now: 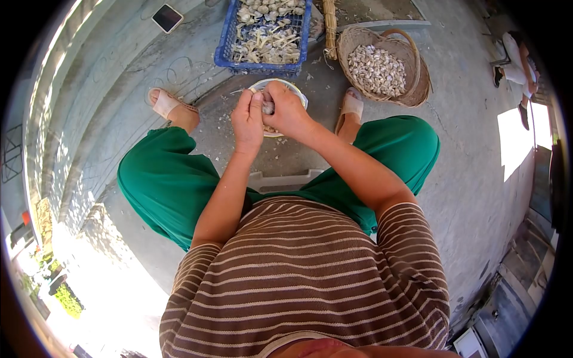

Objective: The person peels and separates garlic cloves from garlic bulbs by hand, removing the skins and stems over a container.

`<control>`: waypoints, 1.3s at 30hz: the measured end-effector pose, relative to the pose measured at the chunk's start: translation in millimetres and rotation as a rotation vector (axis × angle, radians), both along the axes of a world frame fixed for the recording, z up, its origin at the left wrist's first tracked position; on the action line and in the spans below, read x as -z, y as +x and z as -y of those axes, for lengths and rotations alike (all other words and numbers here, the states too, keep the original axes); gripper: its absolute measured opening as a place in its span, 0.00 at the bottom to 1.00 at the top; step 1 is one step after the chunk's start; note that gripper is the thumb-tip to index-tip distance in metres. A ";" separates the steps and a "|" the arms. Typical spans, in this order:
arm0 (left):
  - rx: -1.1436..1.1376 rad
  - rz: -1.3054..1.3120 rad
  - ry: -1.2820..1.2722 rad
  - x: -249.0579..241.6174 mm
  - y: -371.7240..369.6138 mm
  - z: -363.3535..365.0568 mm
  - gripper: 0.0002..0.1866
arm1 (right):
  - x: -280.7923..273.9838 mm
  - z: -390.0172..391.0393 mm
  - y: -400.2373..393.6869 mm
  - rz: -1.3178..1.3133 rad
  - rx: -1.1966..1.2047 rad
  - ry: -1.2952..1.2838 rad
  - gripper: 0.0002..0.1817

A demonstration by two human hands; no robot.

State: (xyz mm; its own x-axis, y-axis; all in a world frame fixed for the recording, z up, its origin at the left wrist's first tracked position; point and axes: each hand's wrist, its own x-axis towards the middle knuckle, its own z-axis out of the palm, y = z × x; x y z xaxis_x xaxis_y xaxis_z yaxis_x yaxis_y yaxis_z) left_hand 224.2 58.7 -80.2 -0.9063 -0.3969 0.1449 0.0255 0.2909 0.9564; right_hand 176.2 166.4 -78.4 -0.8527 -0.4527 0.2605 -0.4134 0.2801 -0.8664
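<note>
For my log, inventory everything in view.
Crate: one, blue, top centre
Garlic bulbs: many, whitish, in crate
Basket: one, brown, upper right
Garlic cloves: many, whitish, in basket
Bowl: one, white, upper centre
Garlic piece: one, pale, over bowl
Phone: one, black, upper left
Straw bundle: one, tan, beside basket
Other person: one, pale-clothed, right edge
Sandals: two, pale, worn
Trousers: one pair, green, worn
Shirt: one, brown striped, worn
Left hand, right hand: two, bare, on garlic piece

A whitish, partly hidden garlic bulb (268, 108) sits between the hands (287, 111).
</note>
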 end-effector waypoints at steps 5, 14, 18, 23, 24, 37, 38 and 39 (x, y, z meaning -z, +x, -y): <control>-0.015 0.046 0.279 12.7 -0.5 1.2 0.09 | -1.6 -0.5 2.3 0.032 -0.016 0.018 0.17; -0.083 0.126 0.721 27.6 -2.0 12.5 0.07 | 0.7 -3.3 1.3 0.116 -0.130 -0.101 0.15; -0.145 0.102 0.833 2.2 -5.3 5.4 0.08 | 15.4 -1.2 0.5 0.206 -0.144 -0.374 0.12; -0.010 -0.038 0.794 6.8 -6.2 9.8 0.09 | 10.6 -11.2 -4.8 0.818 -0.162 -0.712 0.08; -0.010 -0.040 0.796 6.9 -6.1 10.6 0.09 | 7.9 -11.8 -5.4 0.917 -0.128 -0.798 0.06; 0.084 -0.057 0.768 -4.4 -4.2 9.8 0.09 | -4.8 -23.5 -13.9 0.958 -0.155 -0.785 0.09; 0.083 -0.058 0.691 -4.0 -4.8 10.0 0.08 | -6.2 -20.7 -13.2 0.694 -0.140 -0.584 0.09; 0.083 -0.057 0.692 -3.9 -4.8 10.0 0.08 | -10.1 -18.7 -11.8 0.431 -0.124 -0.383 0.09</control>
